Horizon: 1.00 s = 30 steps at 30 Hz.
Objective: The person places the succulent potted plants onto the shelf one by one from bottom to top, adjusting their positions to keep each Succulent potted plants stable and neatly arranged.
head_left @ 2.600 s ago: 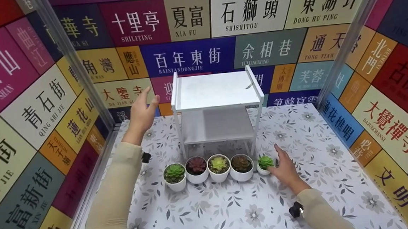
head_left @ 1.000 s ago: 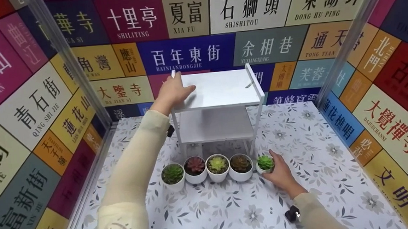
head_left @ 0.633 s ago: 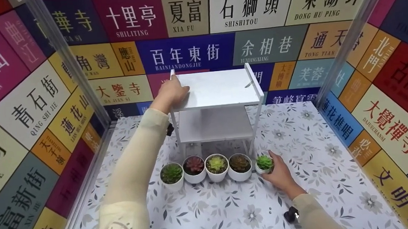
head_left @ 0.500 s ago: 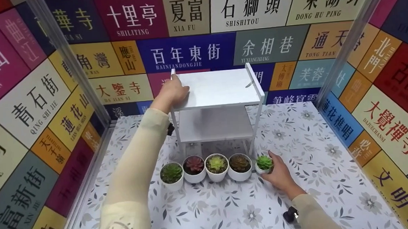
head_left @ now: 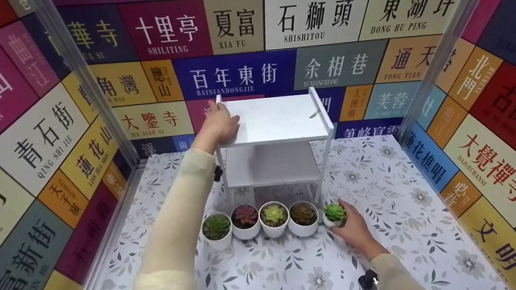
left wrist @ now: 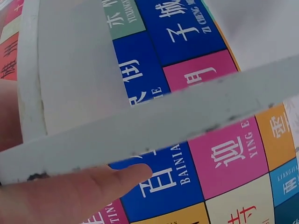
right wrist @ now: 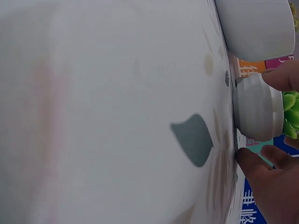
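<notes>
In the head view my left hand [head_left: 218,124] grips the left side rail of a white two-tier shelf [head_left: 278,117], thumb over the top board. In the left wrist view a finger [left wrist: 84,189] lies along the outside of a pale, chipped shelf bar [left wrist: 154,123]. My right hand [head_left: 355,226] is curled round a small green potted succulent [head_left: 334,213] at the right end of the row. The right wrist view shows its ribbed white pot [right wrist: 259,107] upright on the tabletop, the thumb [right wrist: 282,77] at its rim and fingers on its other side.
Beside it stand several white pots in a row before the shelf: a brown succulent [head_left: 303,214], a yellow-green one [head_left: 274,214], a red one [head_left: 246,216] and a dark green one [head_left: 217,227]. A floral cloth [head_left: 265,270] covers the table. Sign-printed walls [head_left: 236,74] enclose three sides.
My left hand has come from the air left of the shelf onto its left rail. My right hand's fingers have come round the small succulent's pot, which stays at the row's right end.
</notes>
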Tool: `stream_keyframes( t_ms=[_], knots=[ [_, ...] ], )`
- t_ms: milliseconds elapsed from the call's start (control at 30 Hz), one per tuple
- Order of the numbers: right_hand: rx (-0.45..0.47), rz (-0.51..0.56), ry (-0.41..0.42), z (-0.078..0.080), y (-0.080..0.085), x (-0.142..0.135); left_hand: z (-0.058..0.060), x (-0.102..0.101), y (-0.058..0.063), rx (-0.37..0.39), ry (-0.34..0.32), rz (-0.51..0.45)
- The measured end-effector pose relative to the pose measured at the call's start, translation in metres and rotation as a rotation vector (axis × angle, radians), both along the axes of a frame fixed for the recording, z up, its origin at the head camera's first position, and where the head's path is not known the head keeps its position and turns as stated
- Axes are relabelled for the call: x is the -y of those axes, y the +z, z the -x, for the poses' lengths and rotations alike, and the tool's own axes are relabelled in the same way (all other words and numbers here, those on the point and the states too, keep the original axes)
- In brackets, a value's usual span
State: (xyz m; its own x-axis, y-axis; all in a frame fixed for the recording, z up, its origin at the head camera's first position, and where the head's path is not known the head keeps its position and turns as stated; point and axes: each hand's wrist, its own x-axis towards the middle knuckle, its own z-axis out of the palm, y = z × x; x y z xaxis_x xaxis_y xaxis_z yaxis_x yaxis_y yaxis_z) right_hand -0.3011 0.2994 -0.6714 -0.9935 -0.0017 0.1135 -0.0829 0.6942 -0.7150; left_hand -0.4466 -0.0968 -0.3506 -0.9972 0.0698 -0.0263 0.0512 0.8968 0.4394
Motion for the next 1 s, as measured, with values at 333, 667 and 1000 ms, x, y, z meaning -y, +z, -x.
stream_keyframes(
  t_ms=[333, 667, 1000],
  knots=[
    [-0.009, 0.001, 0.001, -0.004, 0.0015, 0.0021, -0.0038, 0.0025, -0.0001, -0.016, -0.03, 0.076],
    [0.031, 0.041, 0.002, -0.0015, 0.0045, 0.0025, -0.006, 0.0022, -0.0017, -0.022, -0.028, 0.113],
    [0.025, 0.067, -0.014, 0.0, 0.0032, 0.0024, -0.0046, -0.0019, -0.0007, -0.035, -0.028, 0.135]
  ],
)
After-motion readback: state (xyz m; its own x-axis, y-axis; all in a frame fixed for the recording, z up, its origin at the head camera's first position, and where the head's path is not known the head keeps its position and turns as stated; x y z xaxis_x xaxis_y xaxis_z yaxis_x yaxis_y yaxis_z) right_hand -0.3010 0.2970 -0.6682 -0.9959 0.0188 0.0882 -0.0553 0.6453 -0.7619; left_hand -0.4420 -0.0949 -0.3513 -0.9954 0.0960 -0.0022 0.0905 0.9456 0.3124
